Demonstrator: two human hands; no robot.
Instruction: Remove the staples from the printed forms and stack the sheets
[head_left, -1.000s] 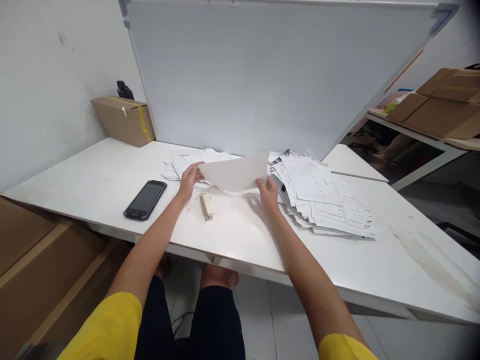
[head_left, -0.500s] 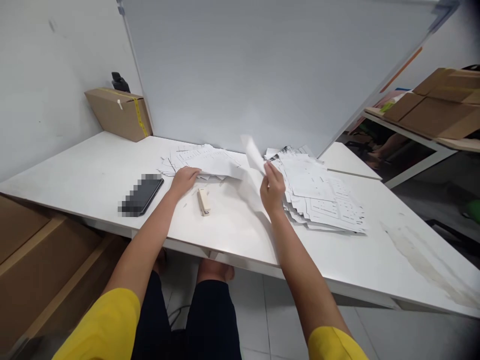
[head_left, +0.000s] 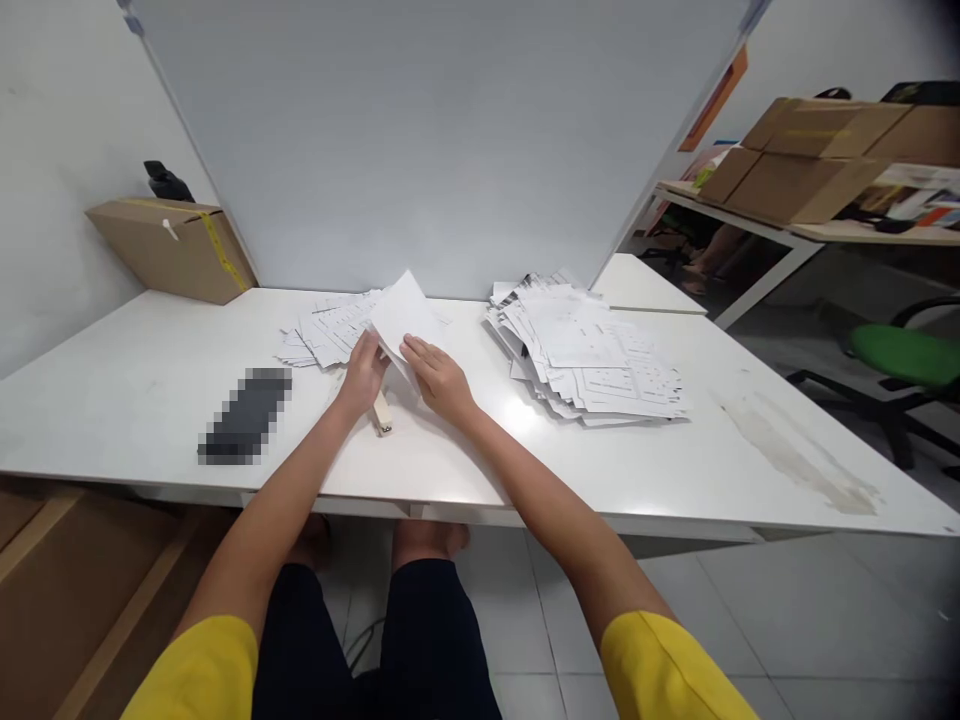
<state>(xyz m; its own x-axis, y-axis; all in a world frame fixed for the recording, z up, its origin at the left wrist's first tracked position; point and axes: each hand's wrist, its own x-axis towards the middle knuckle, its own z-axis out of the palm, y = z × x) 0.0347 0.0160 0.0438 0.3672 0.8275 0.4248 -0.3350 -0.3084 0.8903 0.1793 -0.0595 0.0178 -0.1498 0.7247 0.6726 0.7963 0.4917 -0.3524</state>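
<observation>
White sheets of paper (head_left: 409, 312) stand tilted between my two hands above the desk. My left hand (head_left: 365, 372) is closed on their lower left edge. On the lower right side, my right hand (head_left: 441, 382) presses against the sheets with its fingers straight and close together; its thumb is mostly hidden. Just below my left hand lies a cream stapler (head_left: 381, 415), its upper end covered by the hand. Behind my left hand a loose fan of printed sheets (head_left: 324, 333) rests on the desk, partly hidden by the raised paper.
To the right is a large untidy pile of printed papers (head_left: 592, 350). A dark pixelated object (head_left: 246, 415) lies at left on the white desk (head_left: 480, 465). A taped cardboard box (head_left: 176, 250) stands back left, against a grey panel (head_left: 420, 140). A green chair (head_left: 907, 355) is at far right.
My right hand has moved left from beside the pile, bringing its paper to my left hand. The sheets are now raised together between both hands. The view has shifted.
</observation>
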